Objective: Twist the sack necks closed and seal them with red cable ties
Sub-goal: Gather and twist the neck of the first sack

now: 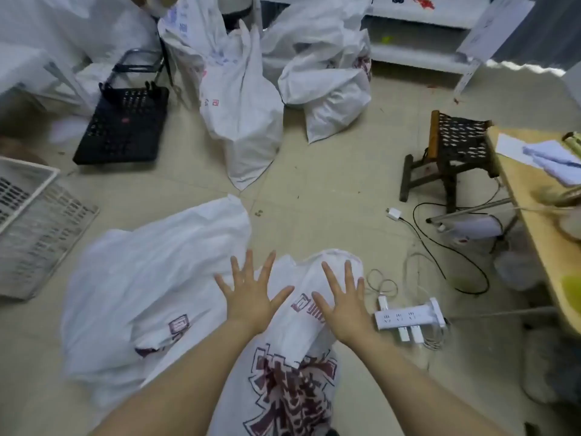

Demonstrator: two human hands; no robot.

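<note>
- Head camera, lower centre of the frame: my left hand (251, 298) and right hand (342, 308) are spread wide over the printed sack (292, 391). The fingers are straight and apart, grasping nothing.
- I cannot tell whether my palms press the sack or hover just above it. The pose reads as readying to gather the loose cloth.
- Its far end (333, 258) lies slack beyond my right fingertips. I judge that to be the neck: not twisted, no tie on it.
- A second white sack (151, 278) sprawls flat at left centre, touching the printed one.
- Upper centre: two more sacks, one upright (242, 114) and one slumped (327, 92), both with mouths hanging loose, so most of the job looks undone.
- No red cable tie shows anywhere I can make out.
- Lower right: a white power strip (408, 317) and its cords lie just beside the printed sack, a likely snag when I pull the neck up.
</note>
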